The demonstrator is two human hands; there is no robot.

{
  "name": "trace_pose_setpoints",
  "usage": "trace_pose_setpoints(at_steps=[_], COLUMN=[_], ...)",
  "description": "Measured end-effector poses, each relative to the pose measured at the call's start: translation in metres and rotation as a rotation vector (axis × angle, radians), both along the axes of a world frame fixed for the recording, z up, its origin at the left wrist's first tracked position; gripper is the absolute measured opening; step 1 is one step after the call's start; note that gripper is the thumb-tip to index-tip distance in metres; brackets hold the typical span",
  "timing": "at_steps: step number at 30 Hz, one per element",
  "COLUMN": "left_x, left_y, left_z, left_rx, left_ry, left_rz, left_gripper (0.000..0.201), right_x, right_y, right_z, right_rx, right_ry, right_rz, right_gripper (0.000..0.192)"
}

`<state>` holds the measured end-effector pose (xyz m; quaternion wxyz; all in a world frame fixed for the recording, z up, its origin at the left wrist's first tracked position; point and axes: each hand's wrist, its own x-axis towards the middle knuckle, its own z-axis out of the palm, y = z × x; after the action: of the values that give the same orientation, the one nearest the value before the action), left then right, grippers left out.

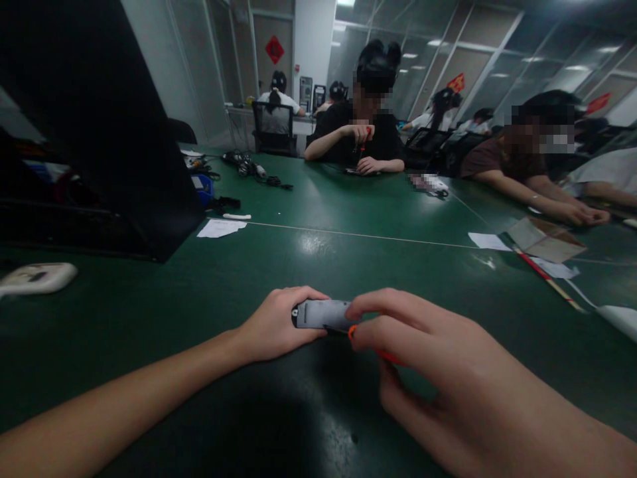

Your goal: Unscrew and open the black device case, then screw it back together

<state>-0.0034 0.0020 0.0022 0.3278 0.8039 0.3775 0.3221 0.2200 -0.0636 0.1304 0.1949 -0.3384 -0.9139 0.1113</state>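
Observation:
My left hand (273, 326) is wrapped round the left end of a slim grey device (318, 315) with a black end, holding it low over the green table. In my right hand (448, 362) is a screwdriver (391, 358) with a red-orange handle, gripped between thumb and fingers. Its thin dark shaft points left to the near edge of the device; whether the tip touches cannot be made out. The right fingertips cover the device's right end. Most of the handle is hidden behind the fingers.
A large black panel (99, 133) stands at the left, near a white object (40, 277). Cables (249, 166), paper scraps (221, 228), an open box (545, 239) and a red stick (547, 275) lie on the green table (308, 265). A co-worker (385, 133) sits opposite, another at right.

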Motion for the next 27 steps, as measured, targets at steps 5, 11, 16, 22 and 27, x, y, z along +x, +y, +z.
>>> trace_pose_setpoints(at_steps=[5,11,16,22,27], left_x=[0.0000,0.0004,-0.0001,0.0006,0.0004], left_y=[0.0000,0.0010,0.0011,0.0011,0.0007], left_z=[0.0003,0.0007,0.0014,0.0013,0.0020], left_rx=[-0.034,-0.046,-0.057,-0.077,-0.065], left_ry=[-0.016,-0.002,0.015,0.005,0.013], left_rz=[0.009,0.026,0.037,0.037,0.045], left_gripper=[0.042,0.041,0.041,0.042,0.042], right_x=[0.0025,0.0051,0.0077,0.0075,0.0060], right_y=[-0.0041,0.0004,-0.0013,0.0002,0.0036], right_z=[-0.0028,0.0029,0.0052,0.0069,0.0025], right_rx=[0.124,0.142,0.057,0.063,0.067], right_ry=[-0.104,-0.191,-0.281,-0.267,-0.353], right_rz=[-0.123,-0.101,-0.224,-0.148,-0.187], right_gripper=[0.007,0.024,0.010,0.020,0.011])
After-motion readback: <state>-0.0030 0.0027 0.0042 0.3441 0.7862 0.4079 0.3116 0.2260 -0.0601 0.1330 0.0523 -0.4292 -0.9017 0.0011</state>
